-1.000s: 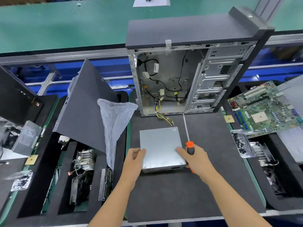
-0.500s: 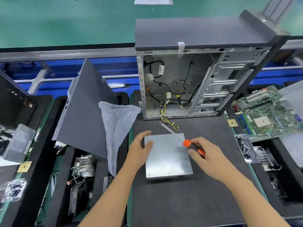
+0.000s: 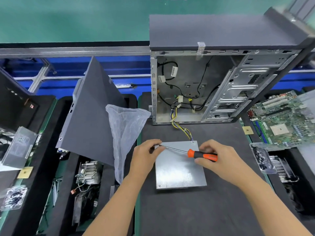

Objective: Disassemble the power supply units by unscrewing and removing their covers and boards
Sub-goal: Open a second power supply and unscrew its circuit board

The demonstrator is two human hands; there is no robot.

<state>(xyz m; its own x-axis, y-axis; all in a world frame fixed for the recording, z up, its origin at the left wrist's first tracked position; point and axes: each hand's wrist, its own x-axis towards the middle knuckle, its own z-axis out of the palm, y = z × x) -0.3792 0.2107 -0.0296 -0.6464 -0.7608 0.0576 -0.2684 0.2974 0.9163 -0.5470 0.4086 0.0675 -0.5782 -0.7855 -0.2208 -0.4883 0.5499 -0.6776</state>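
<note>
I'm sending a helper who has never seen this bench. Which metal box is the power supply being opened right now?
Find the open computer case standing at the back of the dark mat. Follow the yellow and black wires out of it to the flat silver power supply lying in front. Unlike the labelled grey unit at far left, both hands and an orange-handled screwdriver are on it.

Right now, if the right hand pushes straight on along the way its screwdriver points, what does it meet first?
Most likely the left hand: the screwdriver in the right hand points leftward, its tip at the far left corner of the power supply unit, right by the left hand's fingers. Depth there is unclear.
</note>
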